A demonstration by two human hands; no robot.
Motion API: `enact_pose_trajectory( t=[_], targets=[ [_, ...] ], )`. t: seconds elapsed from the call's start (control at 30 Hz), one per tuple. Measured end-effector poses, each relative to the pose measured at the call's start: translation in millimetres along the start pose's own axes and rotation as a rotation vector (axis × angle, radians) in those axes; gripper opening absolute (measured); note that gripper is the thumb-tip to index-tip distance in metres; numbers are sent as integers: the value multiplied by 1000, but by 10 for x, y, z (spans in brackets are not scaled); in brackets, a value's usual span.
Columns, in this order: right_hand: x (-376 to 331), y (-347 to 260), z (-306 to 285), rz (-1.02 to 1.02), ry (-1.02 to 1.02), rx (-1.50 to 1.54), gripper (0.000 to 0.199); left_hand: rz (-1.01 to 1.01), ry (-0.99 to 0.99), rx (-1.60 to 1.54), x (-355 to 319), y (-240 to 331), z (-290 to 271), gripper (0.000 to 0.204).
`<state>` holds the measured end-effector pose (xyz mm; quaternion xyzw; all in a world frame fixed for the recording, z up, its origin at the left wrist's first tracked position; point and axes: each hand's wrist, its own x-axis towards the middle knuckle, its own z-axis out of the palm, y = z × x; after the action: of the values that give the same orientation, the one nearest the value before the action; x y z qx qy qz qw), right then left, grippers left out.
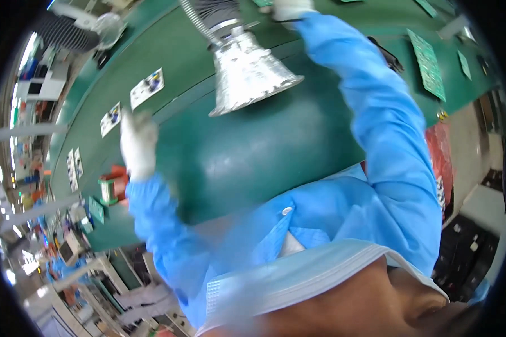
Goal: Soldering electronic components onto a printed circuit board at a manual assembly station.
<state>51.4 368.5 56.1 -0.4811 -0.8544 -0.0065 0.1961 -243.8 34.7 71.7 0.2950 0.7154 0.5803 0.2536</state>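
Note:
My left hand (139, 145), in a white glove, is over the left part of the green work surface. Motion smears its fingers, so their pose is unclear. Just beyond its fingertips lies a white circuit board (147, 90) with dark and coloured parts, and a second such board (111, 119) lies to its left. My right hand (291, 8), also gloved in white, reaches to the far edge of the view. A green circuit board (262, 2) shows beside it, partly cut off. Whether the right fingers hold that board is hidden.
A foil-covered extraction hood (253, 73) hangs between my arms over the green bench (253, 151). At left are a wire spool (107, 192), a red object (118, 178) and narrow white boards (73, 168). A large green board (427, 64) stands at the right.

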Motion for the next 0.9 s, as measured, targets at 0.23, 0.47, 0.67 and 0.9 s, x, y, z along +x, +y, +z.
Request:
enact_pose_trajectory(
  t=[0.23, 0.47, 0.67, 0.9],
  targets=[
    [697, -22, 974, 22, 215, -17, 24, -72, 61, 141, -1146, 61, -715, 33],
    [398, 845, -588, 98, 204, 59, 25, -133, 39, 298, -1274, -237, -793, 30],
    [-872, 2329, -1906, 46, 525, 17, 20, -237, 0, 141, -1350, -356, -779, 29],
    [-2422, 4023, -2048, 461, 452, -527, 35, -161, 138, 252, -1630, -431, -830, 31]
  ],
)
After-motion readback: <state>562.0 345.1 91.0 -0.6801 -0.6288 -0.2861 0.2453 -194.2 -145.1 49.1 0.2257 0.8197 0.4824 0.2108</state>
